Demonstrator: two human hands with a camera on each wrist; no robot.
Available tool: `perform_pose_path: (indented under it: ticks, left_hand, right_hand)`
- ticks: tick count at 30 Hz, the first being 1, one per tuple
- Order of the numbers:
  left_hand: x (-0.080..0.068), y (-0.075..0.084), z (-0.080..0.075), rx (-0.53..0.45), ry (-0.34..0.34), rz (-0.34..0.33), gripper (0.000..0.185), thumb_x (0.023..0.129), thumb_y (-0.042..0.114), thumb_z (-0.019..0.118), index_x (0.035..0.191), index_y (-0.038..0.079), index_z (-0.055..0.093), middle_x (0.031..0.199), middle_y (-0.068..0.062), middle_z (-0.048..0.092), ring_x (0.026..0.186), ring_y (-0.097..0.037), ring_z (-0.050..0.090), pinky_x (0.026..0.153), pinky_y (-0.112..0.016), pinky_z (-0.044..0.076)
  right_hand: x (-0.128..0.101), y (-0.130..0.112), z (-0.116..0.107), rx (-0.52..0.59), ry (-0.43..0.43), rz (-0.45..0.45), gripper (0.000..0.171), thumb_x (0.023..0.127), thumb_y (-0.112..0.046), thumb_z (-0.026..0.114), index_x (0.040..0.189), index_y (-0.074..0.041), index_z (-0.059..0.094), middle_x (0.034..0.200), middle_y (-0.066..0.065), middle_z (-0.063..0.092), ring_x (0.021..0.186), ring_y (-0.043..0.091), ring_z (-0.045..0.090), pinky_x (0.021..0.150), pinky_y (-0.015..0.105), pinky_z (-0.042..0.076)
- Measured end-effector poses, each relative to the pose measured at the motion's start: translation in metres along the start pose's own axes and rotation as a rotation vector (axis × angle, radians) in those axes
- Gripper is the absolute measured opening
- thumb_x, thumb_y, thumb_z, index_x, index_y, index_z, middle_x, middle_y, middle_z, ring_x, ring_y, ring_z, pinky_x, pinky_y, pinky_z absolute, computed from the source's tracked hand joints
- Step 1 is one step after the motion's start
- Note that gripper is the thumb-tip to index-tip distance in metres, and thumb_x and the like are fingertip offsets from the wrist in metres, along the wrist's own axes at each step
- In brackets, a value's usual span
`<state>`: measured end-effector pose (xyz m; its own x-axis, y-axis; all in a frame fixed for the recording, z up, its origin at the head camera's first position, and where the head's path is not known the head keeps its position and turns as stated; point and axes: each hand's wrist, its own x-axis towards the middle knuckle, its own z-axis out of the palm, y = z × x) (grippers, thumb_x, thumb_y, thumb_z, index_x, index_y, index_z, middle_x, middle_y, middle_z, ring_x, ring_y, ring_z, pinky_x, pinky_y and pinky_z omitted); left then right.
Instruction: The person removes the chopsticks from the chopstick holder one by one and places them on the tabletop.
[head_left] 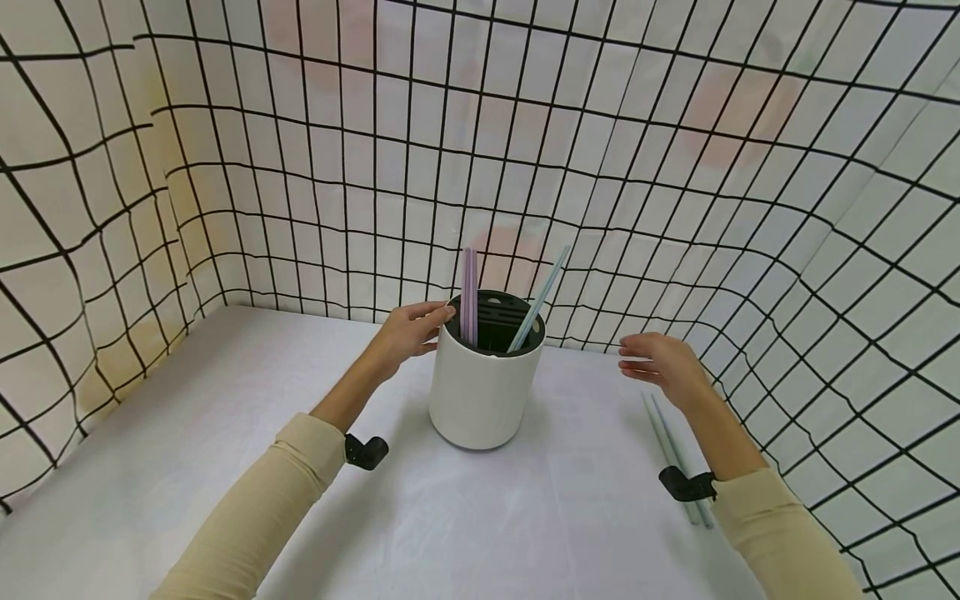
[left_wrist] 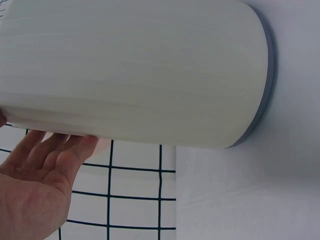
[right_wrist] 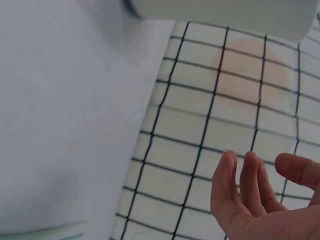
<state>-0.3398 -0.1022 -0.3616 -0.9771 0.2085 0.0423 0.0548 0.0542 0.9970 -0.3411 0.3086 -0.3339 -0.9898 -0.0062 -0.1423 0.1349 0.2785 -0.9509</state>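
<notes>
A white cylindrical holder (head_left: 480,400) with a dark slotted inside stands upright at the middle of the table. Slim, chopstick-like purple sticks (head_left: 468,292) rise from its left side, and pale blue ones (head_left: 540,300) lean to the right. My left hand (head_left: 411,333) touches the holder's left side close to the rim. In the left wrist view the fingers (left_wrist: 75,152) lie along its white wall. On the right, my right hand (head_left: 663,362) hovers with nothing in it, fingers loosely bent and thumb apart. Below it on the table lie a pale green stick (head_left: 670,458) and a bluish stick (head_left: 678,450).
Black wire mesh (head_left: 360,158) encloses the table at the back and both sides, with pale cloth behind it. The right arm passes close to the right mesh panel (head_left: 825,333). White cloth (head_left: 225,417) covers the table.
</notes>
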Motion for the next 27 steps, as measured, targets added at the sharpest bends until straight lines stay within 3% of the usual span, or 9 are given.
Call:
perform_pose_path:
  ticks: [7, 16, 27]
  left_hand:
    - [0.000, 0.000, 0.000, 0.005, 0.000, -0.003, 0.058, 0.100, 0.042, 0.064, 0.146, 0.008, 0.054, 0.147, -0.011, 0.057, 0.138, -0.030, 0.054, 0.109, -0.045, 0.051]
    - [-0.001, 0.001, -0.002, 0.003, -0.003, -0.003, 0.060, 0.100, 0.043, 0.063, 0.148, 0.009, 0.052, 0.150, -0.011, 0.054, 0.139, -0.030, 0.052, 0.109, -0.046, 0.050]
    - [-0.002, 0.002, 0.000, 0.000, 0.001, -0.013, 0.060, 0.100, 0.043, 0.064, 0.148, 0.009, 0.052, 0.149, -0.011, 0.055, 0.139, -0.030, 0.053, 0.109, -0.046, 0.051]
  right_hand:
    - [-0.012, -0.034, 0.028, 0.034, -0.060, -0.058, 0.044, 0.104, -0.024, 0.059, 0.134, 0.007, 0.050, 0.103, 0.001, 0.068, 0.092, 0.013, 0.072, 0.096, 0.035, 0.060]
    - [-0.027, -0.071, 0.068, 0.020, -0.091, -0.122, 0.036, 0.103, -0.020, 0.061, 0.129, 0.004, 0.053, 0.113, 0.007, 0.063, 0.103, 0.019, 0.070, 0.097, 0.030, 0.059]
    - [-0.029, -0.087, 0.099, -0.014, -0.157, -0.191, 0.036, 0.105, -0.016, 0.054, 0.132, 0.008, 0.052, 0.124, 0.020, 0.062, 0.102, 0.019, 0.070, 0.100, 0.031, 0.057]
